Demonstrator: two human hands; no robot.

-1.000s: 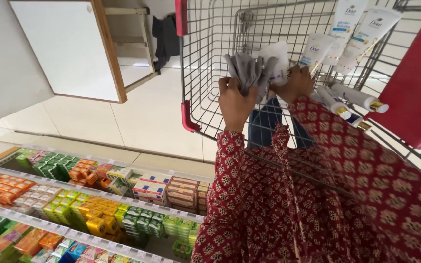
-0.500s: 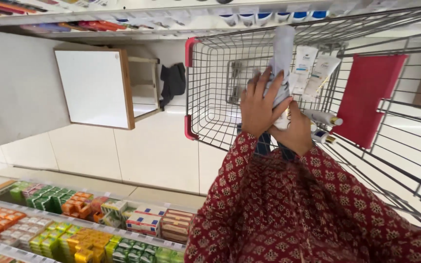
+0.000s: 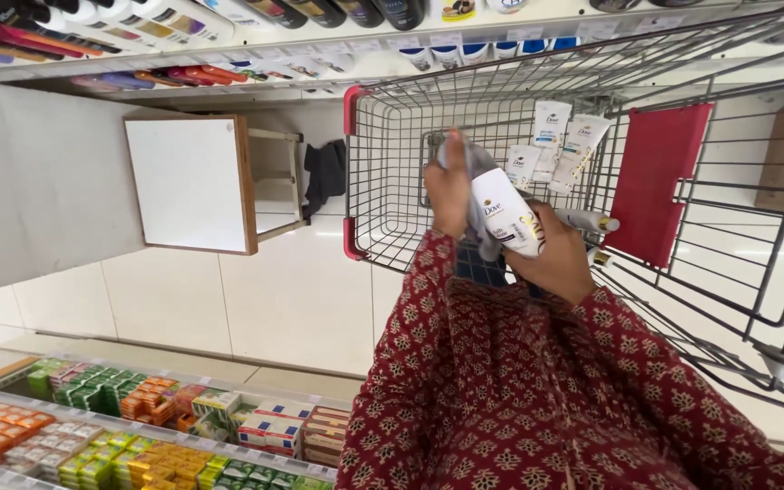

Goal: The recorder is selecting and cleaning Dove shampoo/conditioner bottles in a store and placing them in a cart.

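Right hand clenched round white tube, held over the wire cart; left hand grips grey tubes beside it. Prob. light, squashy, slick plastic — best held mid-body w/ fingers wrapped, not by the cap.

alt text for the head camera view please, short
Two hands in red patterned sleeves hold white tubes over a wire shopping cart: the right hand grips them from below, the left hand steadies the top. More white tubes lie in the cart.
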